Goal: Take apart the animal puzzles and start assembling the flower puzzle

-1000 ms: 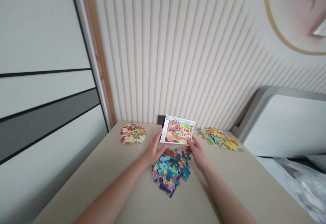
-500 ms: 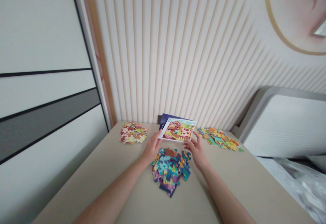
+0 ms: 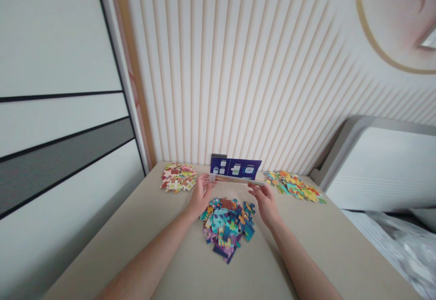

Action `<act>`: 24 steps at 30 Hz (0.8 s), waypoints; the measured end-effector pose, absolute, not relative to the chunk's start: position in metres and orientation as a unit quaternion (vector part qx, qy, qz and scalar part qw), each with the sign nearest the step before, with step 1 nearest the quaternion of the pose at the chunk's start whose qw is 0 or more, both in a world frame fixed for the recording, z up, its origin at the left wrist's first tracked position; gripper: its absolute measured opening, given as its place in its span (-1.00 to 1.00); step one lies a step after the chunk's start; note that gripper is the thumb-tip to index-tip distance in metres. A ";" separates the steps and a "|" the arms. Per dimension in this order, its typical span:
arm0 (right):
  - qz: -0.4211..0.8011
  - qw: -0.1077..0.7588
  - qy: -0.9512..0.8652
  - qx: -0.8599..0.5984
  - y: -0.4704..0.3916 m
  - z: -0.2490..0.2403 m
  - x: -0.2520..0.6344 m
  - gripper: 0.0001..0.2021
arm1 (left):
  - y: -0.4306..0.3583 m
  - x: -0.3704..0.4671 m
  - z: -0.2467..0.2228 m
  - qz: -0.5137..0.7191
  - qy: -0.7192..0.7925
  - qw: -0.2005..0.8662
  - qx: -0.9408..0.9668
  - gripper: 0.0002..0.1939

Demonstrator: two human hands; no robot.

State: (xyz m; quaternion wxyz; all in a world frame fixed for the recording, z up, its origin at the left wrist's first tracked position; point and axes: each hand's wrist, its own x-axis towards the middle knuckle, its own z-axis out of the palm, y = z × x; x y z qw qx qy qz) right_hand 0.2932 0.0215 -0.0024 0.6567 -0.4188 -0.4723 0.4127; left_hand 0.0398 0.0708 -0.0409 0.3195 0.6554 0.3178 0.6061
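Note:
Between my two hands is a picture card (image 3: 235, 179), tipped so that it shows almost edge-on and its picture is hardly visible. The fingers of my left hand (image 3: 201, 194) grip its left end. My right hand (image 3: 264, 199) pinches its right end. Just behind the card, a dark blue printed leaflet (image 3: 235, 167) leans near the wall. Below my hands lies a heap of blue and purple jigsaw pieces (image 3: 226, 227), which neither hand touches.
A pile of pink and cream jigsaw pieces (image 3: 178, 177) lies at the table's back left. Yellow and green jigsaw pieces (image 3: 296, 185) spread at the back right. The ribbed wall (image 3: 225, 63) rises behind the table (image 3: 143, 227); a grey-white headboard (image 3: 381, 168) stands to the right.
The card has tilted from showing its farm picture to lying nearly edge-on, and more of the blue leaflet shows behind it. Both hands have kept hold; the piles are unmoved.

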 end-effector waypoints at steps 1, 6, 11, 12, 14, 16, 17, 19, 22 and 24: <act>0.415 0.656 -0.468 -0.422 0.022 -0.003 0.293 -0.70 | 0.071 0.039 -0.040 0.612 0.321 0.314 0.652 -0.70; 0.441 0.645 -0.468 -0.412 0.025 -0.009 0.295 -0.74 | 0.064 0.037 -0.028 0.610 0.328 0.236 0.681 -0.62; 0.435 0.644 -0.466 -0.423 0.028 -0.013 0.298 -0.73 | 0.062 0.036 -0.023 0.589 0.343 0.193 0.706 -0.56; 0.434 0.646 -0.464 -0.424 0.028 -0.014 0.297 -0.75 | 0.064 0.036 -0.024 0.585 0.347 0.189 0.708 -0.56; 0.431 0.648 -0.457 -0.431 0.027 -0.013 0.297 -0.79 | 0.067 0.035 -0.030 0.581 0.349 0.186 0.712 -0.58; 0.422 0.647 -0.458 -0.440 0.025 -0.011 0.295 -0.76 | 0.071 0.035 -0.035 0.580 0.354 0.186 0.710 -0.62; 0.418 0.644 -0.464 -0.443 0.024 -0.009 0.295 -0.75 | 0.072 0.035 -0.037 0.579 0.357 0.189 0.708 -0.63; 0.414 0.635 -0.480 -0.442 0.022 -0.006 0.294 -0.72 | 0.072 0.035 -0.038 0.575 0.365 0.202 0.704 -0.60; 0.423 0.630 -0.478 -0.442 0.021 -0.003 0.292 -0.72 | 0.070 0.037 -0.035 0.572 0.357 0.235 0.700 -0.52; 0.438 0.637 -0.460 -0.436 0.022 -0.003 0.292 -0.69 | 0.068 0.038 -0.032 0.573 0.342 0.263 0.697 -0.44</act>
